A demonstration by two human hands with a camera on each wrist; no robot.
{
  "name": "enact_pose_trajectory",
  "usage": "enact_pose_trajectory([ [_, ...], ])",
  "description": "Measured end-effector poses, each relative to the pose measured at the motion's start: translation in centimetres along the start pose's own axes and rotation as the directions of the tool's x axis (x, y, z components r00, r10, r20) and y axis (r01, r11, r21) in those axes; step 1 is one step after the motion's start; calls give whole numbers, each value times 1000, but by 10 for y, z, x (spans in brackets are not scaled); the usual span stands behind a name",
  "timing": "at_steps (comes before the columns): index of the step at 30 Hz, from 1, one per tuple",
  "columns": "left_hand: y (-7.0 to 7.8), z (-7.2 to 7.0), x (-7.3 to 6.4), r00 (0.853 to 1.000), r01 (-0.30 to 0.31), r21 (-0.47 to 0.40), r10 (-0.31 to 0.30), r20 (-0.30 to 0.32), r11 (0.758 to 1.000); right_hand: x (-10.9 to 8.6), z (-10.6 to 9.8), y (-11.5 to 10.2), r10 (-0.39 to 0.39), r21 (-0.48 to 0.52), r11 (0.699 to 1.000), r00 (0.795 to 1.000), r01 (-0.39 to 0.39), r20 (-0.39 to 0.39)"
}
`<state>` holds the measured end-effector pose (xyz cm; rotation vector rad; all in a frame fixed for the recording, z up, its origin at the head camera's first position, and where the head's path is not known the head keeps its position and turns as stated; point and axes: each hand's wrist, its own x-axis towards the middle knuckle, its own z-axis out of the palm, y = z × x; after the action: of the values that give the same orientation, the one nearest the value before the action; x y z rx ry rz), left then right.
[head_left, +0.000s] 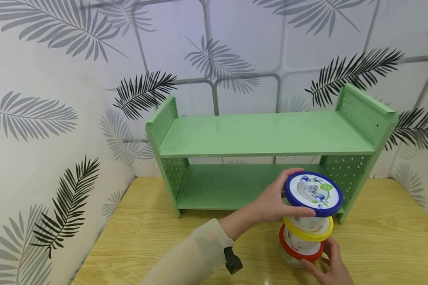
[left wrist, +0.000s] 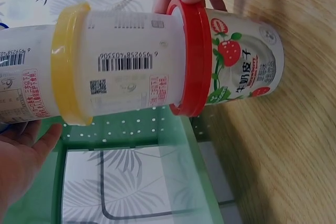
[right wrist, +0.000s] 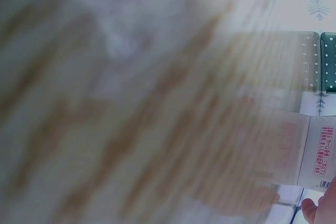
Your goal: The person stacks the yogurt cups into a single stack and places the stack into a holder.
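1. Three round tubs stand in one stack on the wooden table point(head_left: 378, 237), at the near right, just in front of the right end of the green shelf point(head_left: 267, 134). The blue-lidded tub point(head_left: 314, 194) is on top, the yellow-lidded tub point(head_left: 308, 229) is in the middle, and the red-lidded tub point(head_left: 299, 249) is at the bottom (its label shows a strawberry in the left wrist view).

2. The left hand point(head_left: 271, 204) comes from the near left and holds the top tub at its rim. The thumb lies curled along the near side under the lid and the other fingers wrap the far side, so the tub is gripped from the side and the printed lid stays uncovered.

3. The right hand point(head_left: 329, 263) is at the near right edge, low beside the stack. Its fingers curl against the bottom tub close to the red rim, probably to keep the tower steady while the other hand works above.

4. The right wrist view is mostly blurred, so it does not show more about those fingers.

5. Both boards of the shelf carry nothing. Behind it is a wall with a palm-leaf pattern.
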<state>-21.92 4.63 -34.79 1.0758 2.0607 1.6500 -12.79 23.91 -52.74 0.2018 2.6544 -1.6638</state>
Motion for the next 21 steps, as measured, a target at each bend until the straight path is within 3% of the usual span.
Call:
enact_pose_trajectory([
  [5, 0, 5, 1, 1000, 10, 4, -10, 7, 1000, -12, -2, -23, 9, 9, 1000, 1000, -9, 11],
  [10, 1, 5, 1, 1000, 21, -8, -20, 11, 1000, -13, 0, -25, -14, -12, 1000, 1000, 14, -5],
  [17, 0, 5, 0, 1000, 19, -6, -19, 18, 1000, -11, -2, -26, 33, 18, 999, 999, -34, 28],
  [21, 0, 1, -3, 1000, -6, 11, 6, 14, 1000, -9, 0, -19, -2, -2, 1000, 1000, 2, 7],
])
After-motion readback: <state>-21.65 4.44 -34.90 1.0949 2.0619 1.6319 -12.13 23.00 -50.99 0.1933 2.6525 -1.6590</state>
